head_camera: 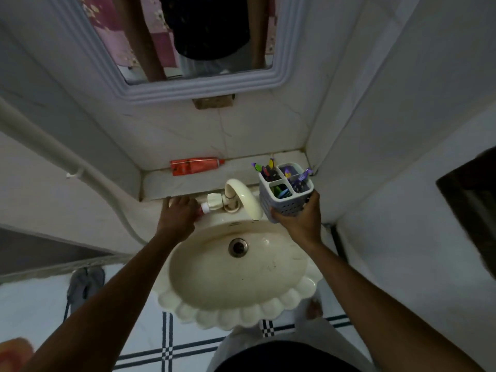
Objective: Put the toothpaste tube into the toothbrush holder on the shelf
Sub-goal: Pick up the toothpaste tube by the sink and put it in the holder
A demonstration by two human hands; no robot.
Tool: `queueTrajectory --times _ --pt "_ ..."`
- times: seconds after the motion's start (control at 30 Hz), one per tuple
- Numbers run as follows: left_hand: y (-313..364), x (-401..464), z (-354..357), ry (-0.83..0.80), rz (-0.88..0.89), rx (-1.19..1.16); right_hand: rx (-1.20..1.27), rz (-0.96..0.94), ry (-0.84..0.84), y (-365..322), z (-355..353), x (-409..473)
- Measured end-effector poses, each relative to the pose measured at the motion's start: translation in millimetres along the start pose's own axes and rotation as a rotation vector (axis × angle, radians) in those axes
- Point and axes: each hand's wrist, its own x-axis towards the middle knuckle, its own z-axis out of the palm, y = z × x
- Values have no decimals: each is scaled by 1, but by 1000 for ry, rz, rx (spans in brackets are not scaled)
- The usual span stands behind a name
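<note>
A red-orange toothpaste tube (196,165) lies flat on the marble shelf (161,183), against the back wall, cap to the right. My left hand (178,216) is closed around a second, small tube (204,208) beside the tap. Only that tube's white cap and a bit of red neck show past my fingers. My right hand (298,221) grips the grey perforated toothbrush holder (285,194) from below. It is lifted just in front of the shelf's right end, over the sink's rim. Its compartments hold several toothbrushes.
A cream tap (241,196) with a curved spout stands between my hands, at the back of the scalloped sink (188,267). A framed mirror (188,87) hangs above the shelf. Walls close in on both sides, and a pipe (53,154) runs down the left wall.
</note>
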Motion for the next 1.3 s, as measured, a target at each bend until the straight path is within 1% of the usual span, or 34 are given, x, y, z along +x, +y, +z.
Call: queueTrajectory --times 0.03,0.07,0.17,0.2,0.27,0.33,0.4,0.43,0.5,0.57,0.67,0.73,0.8,0.9,1.03,1.2,1.3 --pt "-3 -1 0 10 -49 -103 -8 -3 -4 -1 2 1" --pt "-4 -5 -5 14 -117 -260 -18 -10 -13 -2 4 2" --pt "5 -26 -37 -13 -279 -832 -61 -36 -44 -4 9 1" --pt "11 -35 -53 -41 -306 -967 -82 -47 -58 -4 10 1" --pt "29 -50 -88 -76 -313 -1121 -83 -65 -96 -2 10 -3" --pt "49 -54 -120 -72 -276 -1198 -44 -59 -104 0 10 -6" --pt "71 -51 -150 -58 -196 -1201 -13 -55 -107 1 8 -8" --pt "81 -47 -161 -52 -128 -1160 -7 -55 -118 0 5 -9" --pt "98 -36 -178 -64 44 -1049 -7 -56 -156 -2 -2 -10" --pt "114 -23 -189 -57 146 -884 -8 -76 -176 -3 -7 -9" --pt "139 -3 -198 54 137 -635 -24 -93 -189 -6 -9 -6" --pt "156 7 -199 77 118 -531 -31 -81 -198 -7 -11 -3" --pt "169 15 -197 92 108 -483 -45 -90 -211 -7 -13 -1" --pt "175 23 -190 149 92 -541 -55 -101 -225 -6 -15 2" --pt "172 31 -179 167 53 -669 -61 -84 -228 -7 -14 3" --pt "172 32 -171 242 72 -766 -55 -67 -236 -8 -14 3" --pt "161 32 -169 300 80 -775 -25 -58 -218 -9 -13 2"
